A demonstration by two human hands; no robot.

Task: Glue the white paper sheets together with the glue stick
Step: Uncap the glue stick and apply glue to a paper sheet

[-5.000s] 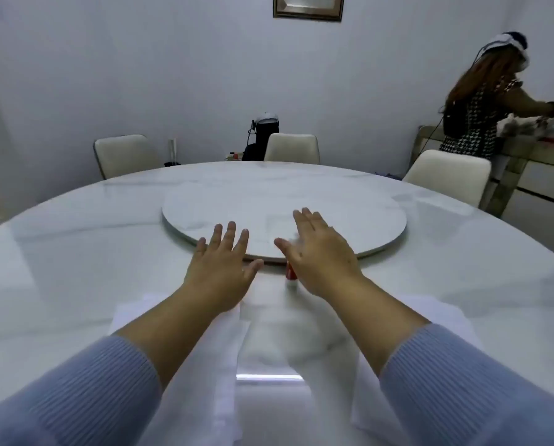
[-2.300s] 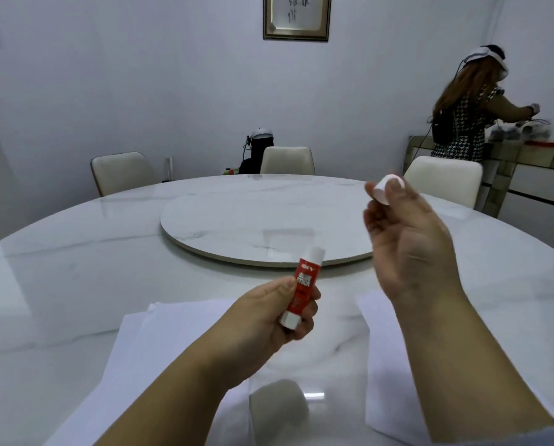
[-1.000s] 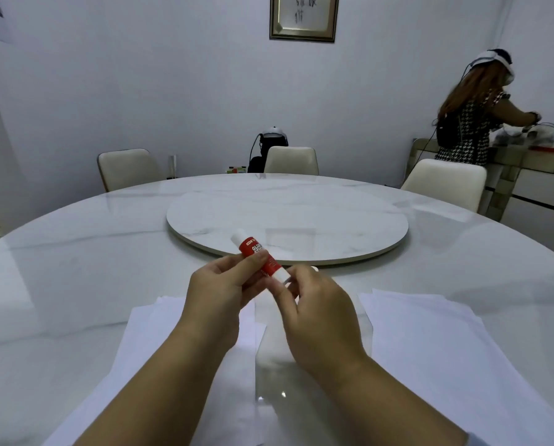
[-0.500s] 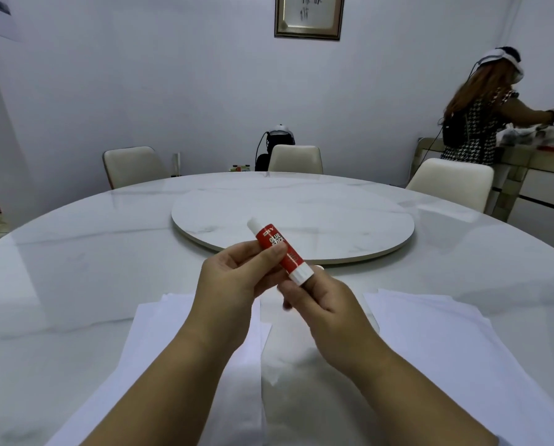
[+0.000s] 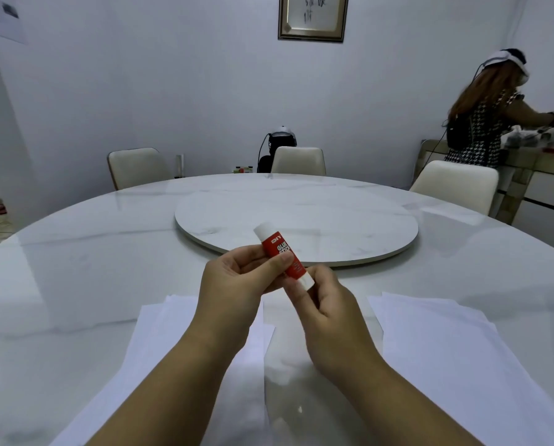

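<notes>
A red glue stick (image 5: 280, 252) with white ends is held tilted above the table, its upper white end pointing up and left. My left hand (image 5: 237, 288) pinches its red body between thumb and fingers. My right hand (image 5: 320, 310) grips its lower white end with the fingertips. Two stacks of white paper sheets lie on the table below: one on the left (image 5: 159, 358), partly hidden by my left arm, and one on the right (image 5: 449, 355).
The round white marble table (image 5: 76, 272) carries a raised turntable (image 5: 301, 220) at its centre. Cream chairs (image 5: 137, 167) stand around the far side. A person (image 5: 484, 123) stands at a sideboard at the right.
Earlier my right hand pulled the cap off while my left held the stick. Both hands have since come together on the stick, which has turned slightly more upright in the last half second.
</notes>
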